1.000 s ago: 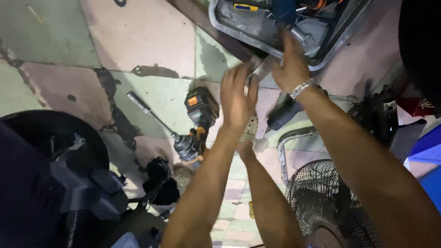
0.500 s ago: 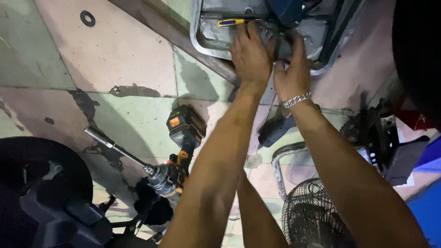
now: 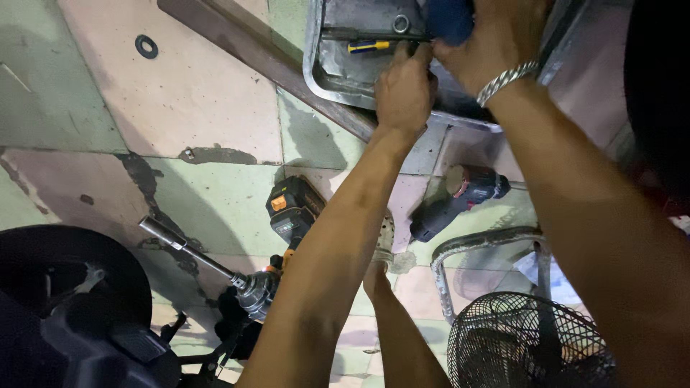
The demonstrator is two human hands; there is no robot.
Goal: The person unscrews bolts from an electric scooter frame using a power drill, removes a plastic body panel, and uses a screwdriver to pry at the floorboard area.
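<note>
Both of my hands reach into a dented grey metal tray point(image 3: 316, 68) at the top of the view. My right hand point(image 3: 503, 36), with a silver chain bracelet on its wrist, is closed around a blue object point(image 3: 449, 18) in the tray. Just below and to the left of it, my left hand point(image 3: 406, 90) has its fingers curled at the tray's inner edge; what they grip is hidden. A screwdriver point(image 3: 370, 47) with a yellow and blue handle lies in the tray, right beside my left fingers.
On the tiled floor lie a black-and-orange cordless impact wrench point(image 3: 291, 212) with a long socket extension point(image 3: 187, 248), and a dark drill point(image 3: 460, 197). A fan grille point(image 3: 532, 345) and a metal frame point(image 3: 489, 241) stand at the lower right. A black vehicle part point(image 3: 65, 302) fills the lower left. A washer point(image 3: 146, 47) lies far left.
Both hands have moved up from the tray's near edge into the tray. The right hand has closed on the blue object, and the view has shifted toward the tray.
</note>
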